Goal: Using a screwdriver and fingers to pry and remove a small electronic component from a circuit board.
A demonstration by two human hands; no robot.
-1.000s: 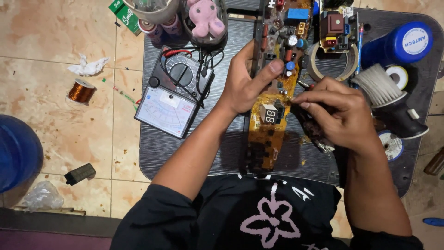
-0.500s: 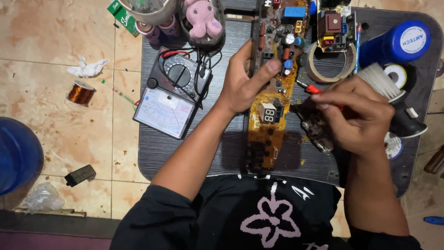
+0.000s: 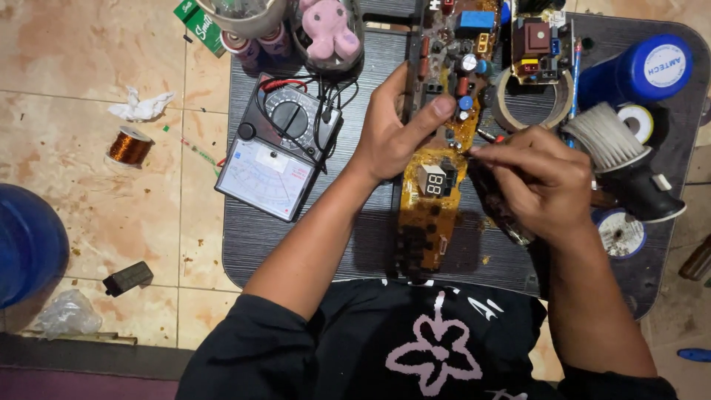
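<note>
Two hands on the circuit board (image 3: 433,189): your left hand (image 3: 396,130) still clamps its upper edge, thumb across the parts, board lying lengthwise on the dark counter (image 3: 311,244). Your right hand (image 3: 544,181) has slid up from a second ago; fingers pinched around a thin tool, its tip now touching the board just above the small number display (image 3: 432,179). Meter (image 3: 285,152) unmoved at left

Tool tip under the right hand (image 3: 544,185), circuit board (image 3: 437,178) top and blue drum (image 3: 26,244) cut off by frame edges
</note>
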